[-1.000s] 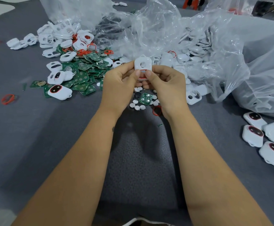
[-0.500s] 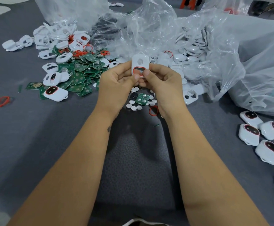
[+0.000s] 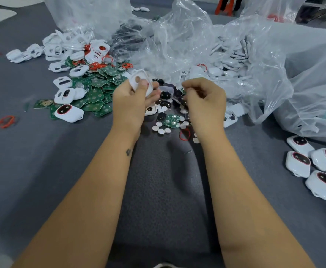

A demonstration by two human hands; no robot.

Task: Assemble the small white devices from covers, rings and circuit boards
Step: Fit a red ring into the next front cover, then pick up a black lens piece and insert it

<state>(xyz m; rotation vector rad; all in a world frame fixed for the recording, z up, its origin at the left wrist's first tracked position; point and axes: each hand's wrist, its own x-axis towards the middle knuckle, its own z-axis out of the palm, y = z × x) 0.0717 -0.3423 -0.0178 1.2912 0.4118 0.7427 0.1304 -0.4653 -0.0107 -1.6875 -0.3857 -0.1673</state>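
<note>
Head view: left hand (image 3: 132, 101) grips a white plastic cover (image 3: 139, 82); right hand (image 3: 204, 99), fingers curled, grip contents indiscernible. Finished white devices (image 3: 321, 184) lie right; loose green circuit boards (image 3: 97, 93) remain left.

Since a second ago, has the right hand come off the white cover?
Yes. The right hand has let go and moved right, toward the plastic bag; only the left hand holds the white cover.

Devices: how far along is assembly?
Done: a few closed white devices lie at the right edge. In hand: the left hand holds one white cover; the right hand hovers, fingers curled, over loose small parts. Left: most of it, judging by the pile of circuit boards and bagged covers.
</note>
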